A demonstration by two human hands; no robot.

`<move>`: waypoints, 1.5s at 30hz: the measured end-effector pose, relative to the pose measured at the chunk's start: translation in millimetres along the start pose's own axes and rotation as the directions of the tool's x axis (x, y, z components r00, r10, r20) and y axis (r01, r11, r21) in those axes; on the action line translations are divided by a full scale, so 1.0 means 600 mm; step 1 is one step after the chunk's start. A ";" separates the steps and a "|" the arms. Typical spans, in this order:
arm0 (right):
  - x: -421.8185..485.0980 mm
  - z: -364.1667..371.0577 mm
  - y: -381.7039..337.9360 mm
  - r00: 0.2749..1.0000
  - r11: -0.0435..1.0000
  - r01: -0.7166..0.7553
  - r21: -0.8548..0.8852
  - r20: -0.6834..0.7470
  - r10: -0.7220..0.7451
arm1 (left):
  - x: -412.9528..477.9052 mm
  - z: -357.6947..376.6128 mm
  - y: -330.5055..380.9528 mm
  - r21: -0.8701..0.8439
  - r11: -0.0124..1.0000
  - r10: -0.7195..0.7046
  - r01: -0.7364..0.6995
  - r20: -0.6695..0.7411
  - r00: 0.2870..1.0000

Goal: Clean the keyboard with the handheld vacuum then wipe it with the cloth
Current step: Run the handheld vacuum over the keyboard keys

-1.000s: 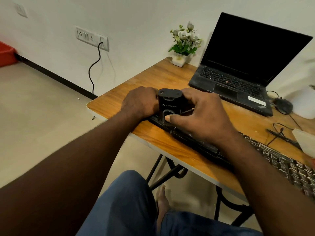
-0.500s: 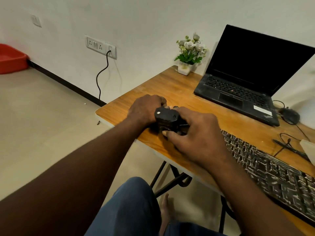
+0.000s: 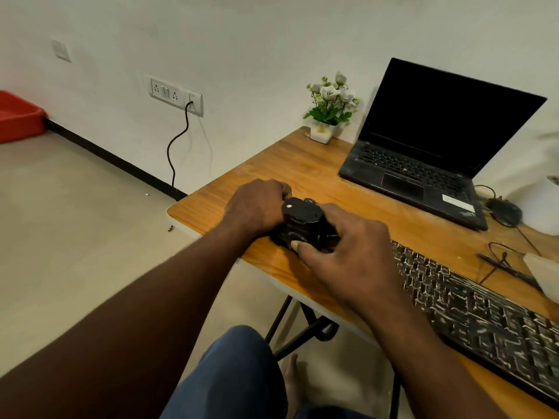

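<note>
A small black handheld vacuum stands at the left end of the black keyboard, which runs along the front of the wooden table. My right hand grips the vacuum from the right, thumb on its front. My left hand holds it from the left, fingers curled behind it. The keyboard's left end is hidden under both hands. A pale cloth lies at the right edge, behind the keyboard.
An open black laptop sits at the back of the table beside a small potted plant. A mouse and loose cables lie at the right. A wall socket with a hanging cord is to the left.
The vacuum has tipped and slid toward the keyboard's left end with both hands on it. My view has shifted, showing more of the keyboard.
</note>
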State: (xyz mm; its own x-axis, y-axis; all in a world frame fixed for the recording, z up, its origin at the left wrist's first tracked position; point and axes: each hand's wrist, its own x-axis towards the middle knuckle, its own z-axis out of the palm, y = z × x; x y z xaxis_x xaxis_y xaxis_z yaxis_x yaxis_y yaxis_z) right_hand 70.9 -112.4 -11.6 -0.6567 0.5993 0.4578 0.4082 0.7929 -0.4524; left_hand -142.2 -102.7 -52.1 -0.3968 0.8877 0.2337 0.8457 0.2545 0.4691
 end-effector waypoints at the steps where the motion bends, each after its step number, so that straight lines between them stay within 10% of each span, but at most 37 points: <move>1: 0.000 -0.004 -0.001 1.000 1.000 -0.010 -0.015 0.007 0.010 | 0.001 0.002 0.000 0.002 1.000 -0.003 0.003 -0.010 1.000; 34: -0.088 -0.093 0.052 0.984 0.990 -0.141 0.008 -0.114 0.141 | -0.003 0.006 0.005 0.027 0.999 -0.044 0.045 -0.064 0.997; 45: -0.009 -0.085 0.096 0.976 0.949 -0.210 0.234 0.102 0.190 | -0.050 0.008 0.016 -0.119 0.993 0.017 -0.024 -0.057 0.998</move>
State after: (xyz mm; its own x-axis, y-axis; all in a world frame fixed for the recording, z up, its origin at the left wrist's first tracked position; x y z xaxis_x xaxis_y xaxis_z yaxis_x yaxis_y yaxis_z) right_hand 130.5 -64.4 -1.3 -0.6285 0.7247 0.2824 0.3768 0.6014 -0.7045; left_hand -120.6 -124.8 -58.9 -0.4016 0.8688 0.2897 0.8064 0.1855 0.5615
